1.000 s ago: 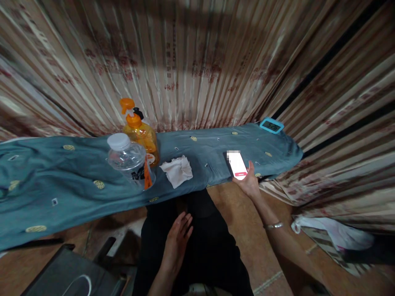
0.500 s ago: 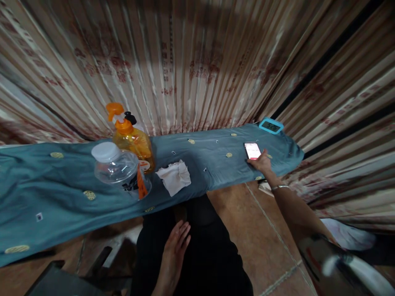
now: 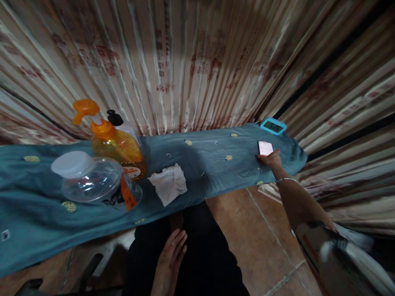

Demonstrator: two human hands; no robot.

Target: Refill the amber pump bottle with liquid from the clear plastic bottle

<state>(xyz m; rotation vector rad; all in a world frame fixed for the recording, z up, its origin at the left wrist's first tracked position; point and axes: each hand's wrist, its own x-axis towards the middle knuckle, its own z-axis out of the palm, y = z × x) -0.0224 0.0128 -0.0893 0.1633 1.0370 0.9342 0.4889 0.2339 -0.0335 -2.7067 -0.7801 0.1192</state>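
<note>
The right hand [image 3: 271, 158] grips a lit, black-edged rectangular phone [image 3: 266, 148] on the teal cloth-covered tabletop [image 3: 212, 158], near a blue-framed digital clock [image 3: 273, 126]; a farther push could knock that clock. The left hand [image 3: 171, 251] lies open and empty over black trousers [image 3: 210, 250].

room: home, by the look; which room, can't tell
curtain [image 3: 191, 94]: pleated, floral print, beyond right fingers [image 3: 263, 158]
table [image 3: 212, 172]: under right fingers, teal patterned cloth [image 3: 197, 158]
digital clock [image 3: 273, 126]: blue frame, beyond right fingers
amber pump bottle [image 3: 119, 150]: household type, well left of right fingers
floor [image 3: 247, 238]: brown tile, below right fingers
</note>
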